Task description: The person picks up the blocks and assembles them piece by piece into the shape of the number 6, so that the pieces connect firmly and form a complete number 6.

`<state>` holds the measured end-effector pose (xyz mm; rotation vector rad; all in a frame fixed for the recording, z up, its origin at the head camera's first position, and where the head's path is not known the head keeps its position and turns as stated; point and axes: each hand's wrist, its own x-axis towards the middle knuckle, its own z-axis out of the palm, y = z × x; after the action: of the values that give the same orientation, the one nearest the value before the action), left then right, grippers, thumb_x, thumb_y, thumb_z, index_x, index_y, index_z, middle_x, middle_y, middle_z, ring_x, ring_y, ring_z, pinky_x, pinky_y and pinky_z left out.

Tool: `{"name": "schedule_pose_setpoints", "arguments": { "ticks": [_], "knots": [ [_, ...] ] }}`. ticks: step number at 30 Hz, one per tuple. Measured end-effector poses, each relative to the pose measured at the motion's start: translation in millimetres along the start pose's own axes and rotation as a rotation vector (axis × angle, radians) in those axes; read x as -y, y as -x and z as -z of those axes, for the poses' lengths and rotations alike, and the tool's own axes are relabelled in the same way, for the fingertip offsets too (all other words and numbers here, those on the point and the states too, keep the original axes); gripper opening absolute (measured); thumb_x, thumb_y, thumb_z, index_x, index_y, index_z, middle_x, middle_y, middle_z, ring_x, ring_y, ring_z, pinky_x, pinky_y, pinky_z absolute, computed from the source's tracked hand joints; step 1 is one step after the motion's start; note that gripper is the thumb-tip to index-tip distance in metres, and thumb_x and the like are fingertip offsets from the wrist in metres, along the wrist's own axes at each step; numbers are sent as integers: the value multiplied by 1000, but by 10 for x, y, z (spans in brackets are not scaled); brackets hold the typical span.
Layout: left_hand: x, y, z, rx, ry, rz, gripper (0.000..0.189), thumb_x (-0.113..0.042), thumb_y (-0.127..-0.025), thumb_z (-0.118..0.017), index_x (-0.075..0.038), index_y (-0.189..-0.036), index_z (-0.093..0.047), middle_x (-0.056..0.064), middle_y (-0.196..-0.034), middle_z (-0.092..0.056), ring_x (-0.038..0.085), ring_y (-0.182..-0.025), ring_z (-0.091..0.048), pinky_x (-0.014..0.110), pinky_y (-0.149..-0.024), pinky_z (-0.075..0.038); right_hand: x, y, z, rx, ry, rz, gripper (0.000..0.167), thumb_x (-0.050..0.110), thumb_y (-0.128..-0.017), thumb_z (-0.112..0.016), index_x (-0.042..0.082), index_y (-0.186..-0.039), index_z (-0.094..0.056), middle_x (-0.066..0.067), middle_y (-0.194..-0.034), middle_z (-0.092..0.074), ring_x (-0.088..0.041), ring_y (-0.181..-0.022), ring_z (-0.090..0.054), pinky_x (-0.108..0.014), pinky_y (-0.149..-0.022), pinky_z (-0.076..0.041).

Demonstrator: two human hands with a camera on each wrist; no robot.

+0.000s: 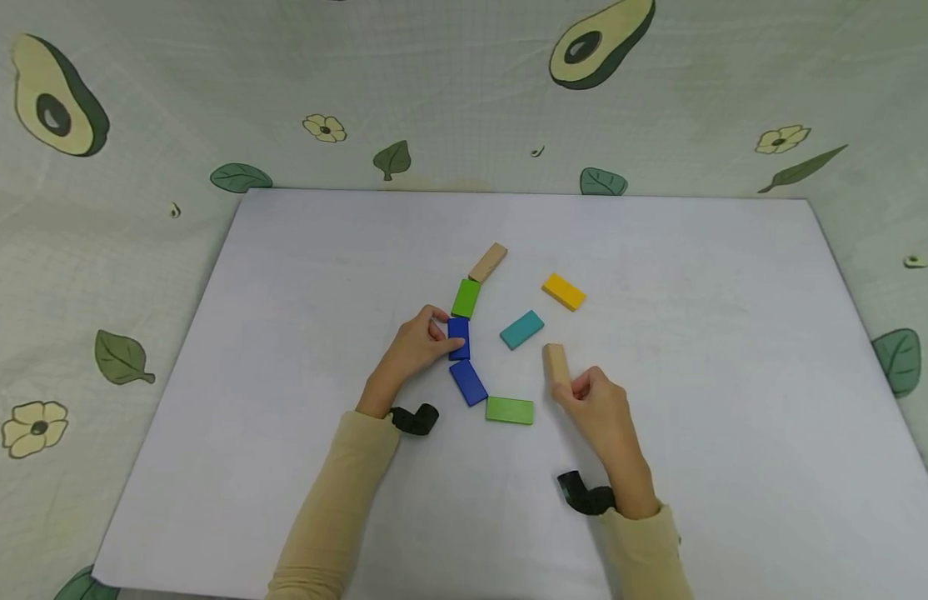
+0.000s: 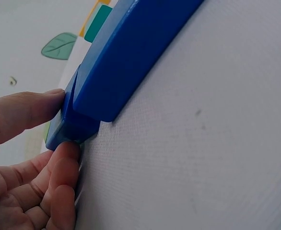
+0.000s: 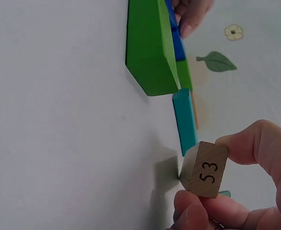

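Note:
Several coloured wooden blocks form a curved chain on the white tabletop. My left hand pinches the upper blue block between thumb and fingers. Below it lies the lower blue block, tilted, and then a light green block. Above are a green block and a plain wood block at the far end. To the right, my right hand pinches another plain wood block. Its end, marked 53, faces the right wrist camera, and its shadow falls on the tabletop beside it.
Inside the curve lies a teal block, with a yellow block up and to its right. The white tabletop spreads wide around them. A cloth printed with avocados and leaves surrounds its back and sides.

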<state>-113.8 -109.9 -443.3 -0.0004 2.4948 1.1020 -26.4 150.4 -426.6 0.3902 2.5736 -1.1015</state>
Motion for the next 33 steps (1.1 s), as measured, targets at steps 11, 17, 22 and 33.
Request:
{"name": "schedule_pose_setpoints", "arguments": {
  "ticks": [11,17,22,33],
  "knots": [
    [-13,19,4,-10,6,-3,48,-31,-83,-69,-7,-119,-48,7,-85,-57,17,-73,-49,24,-63,-37,-28,79,-56,-12,26,1,27,22,-81,-60,4,-93,-44,-9,-80,-52,-21,-72,-50,-27,-60,-37],
    [-16,15,-3,-6,9,-6,48,-31,-83,-68,-7,-119,-48,6,-85,-56,17,-72,-48,24,-63,-37,-37,88,-91,13,43,19,33,25,-83,-63,4,-97,-41,-8,-79,-51,-20,-69,-49,-27,-58,-36],
    [-14,13,-5,-9,10,-11,48,-31,-84,-68,-7,-120,-48,7,-86,-57,18,-72,-49,24,-63,-37,-39,100,-95,36,35,52,34,24,-85,-67,3,-96,-43,-7,-75,-50,-18,-65,-47,-27,-57,-36],
    [-1,10,-7,-5,8,-11,48,-30,-84,-68,-6,-120,-47,7,-86,-56,17,-73,-49,24,-63,-37,-16,104,-92,80,-43,63,18,10,-89,-60,3,-94,-45,-5,-67,-64,-12,-55,-56,-27,-55,-40]
  ]
}}
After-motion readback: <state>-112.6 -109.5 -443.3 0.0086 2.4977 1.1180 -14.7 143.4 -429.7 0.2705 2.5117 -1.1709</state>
